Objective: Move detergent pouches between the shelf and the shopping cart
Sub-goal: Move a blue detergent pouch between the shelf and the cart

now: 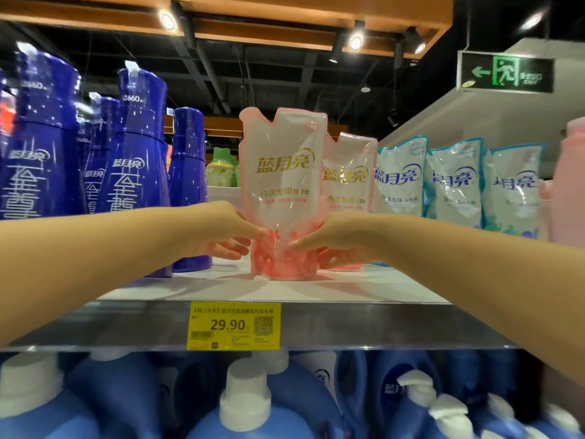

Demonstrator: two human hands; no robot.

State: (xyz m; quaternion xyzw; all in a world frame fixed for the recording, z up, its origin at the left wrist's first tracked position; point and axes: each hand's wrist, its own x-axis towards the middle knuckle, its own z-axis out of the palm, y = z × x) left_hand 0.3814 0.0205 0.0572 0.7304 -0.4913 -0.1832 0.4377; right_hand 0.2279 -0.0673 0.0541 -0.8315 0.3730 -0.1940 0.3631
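Left hand (221,232), right hand (335,240): gripping lower sides of front pink pouch (281,182), upright on shelf (364,289); held two-sided, likely to steady floppy body.

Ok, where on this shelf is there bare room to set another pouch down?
Bare white shelf runs along the front edge, between the front pink pouch, which the left hand and right hand grip, and the yellow price tag. Crowded: dark blue bottles to the left, blue-white pouches to the right, second pink pouch behind.
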